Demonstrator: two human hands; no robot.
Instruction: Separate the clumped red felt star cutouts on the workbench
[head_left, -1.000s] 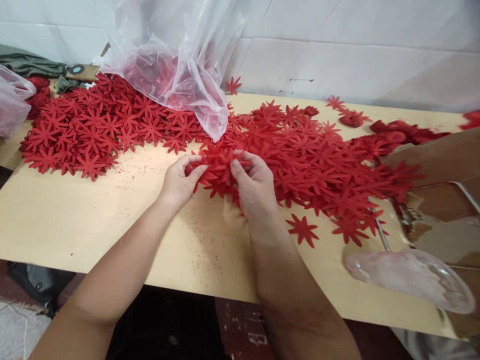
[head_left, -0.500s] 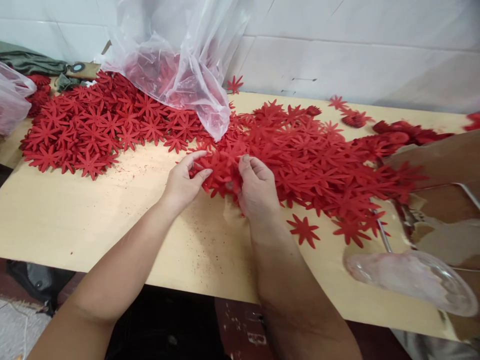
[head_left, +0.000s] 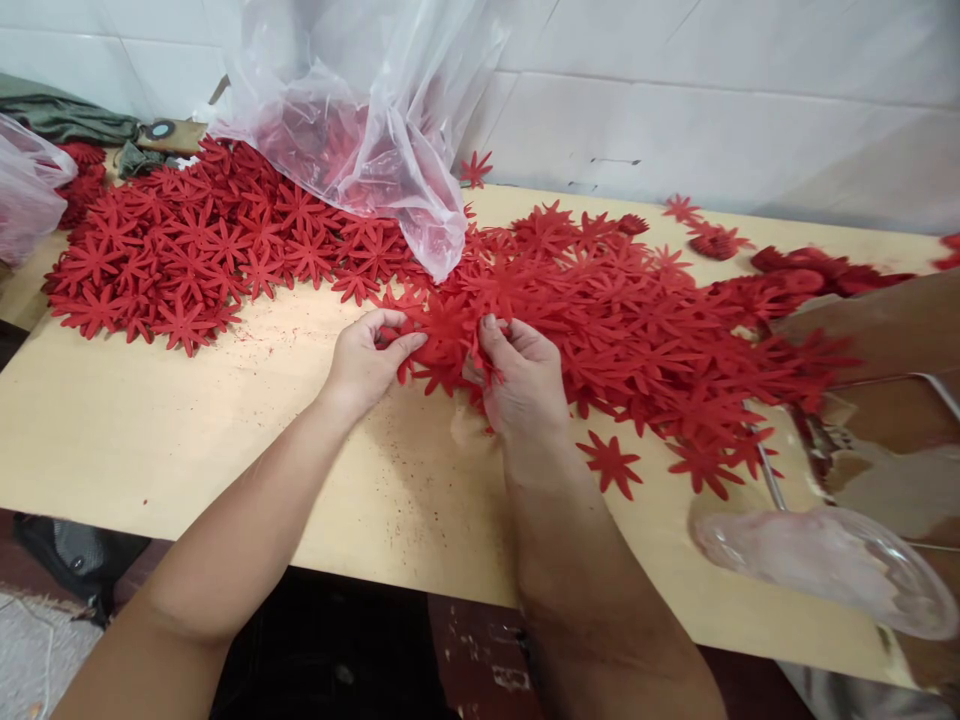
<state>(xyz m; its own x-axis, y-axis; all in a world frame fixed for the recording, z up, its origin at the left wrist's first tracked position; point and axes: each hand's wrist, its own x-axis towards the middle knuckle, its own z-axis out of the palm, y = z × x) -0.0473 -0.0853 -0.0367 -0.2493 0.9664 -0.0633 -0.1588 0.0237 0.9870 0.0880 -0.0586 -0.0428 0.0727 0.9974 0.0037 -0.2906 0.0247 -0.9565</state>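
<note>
Between my hands is a red flower-shaped cutout [head_left: 448, 328] with narrow petals. My left hand [head_left: 361, 365] pinches its left edge between thumb and fingers. My right hand [head_left: 527, 378] is closed on red cutouts, their petals poking out by the thumb; how many it holds is hidden. Both hands are just over the front edge of a loose heap of the same red cutouts [head_left: 615, 320], which spreads to the right. A single cutout [head_left: 609, 464] lies apart on the table, right of my right wrist.
A second pile of red cutouts [head_left: 180, 245] covers the table [head_left: 247, 430] at the left. A clear plastic bag [head_left: 420, 170] with red pieces slumps at the back against the tiled wall [head_left: 720, 130]. An oval clear plastic container [head_left: 832, 565] and a brown box [head_left: 885, 420] stand at the right.
My left fingers have closed from a looser, more spread grip into a pinch on the cutout. The right hand has shifted very slightly right.
</note>
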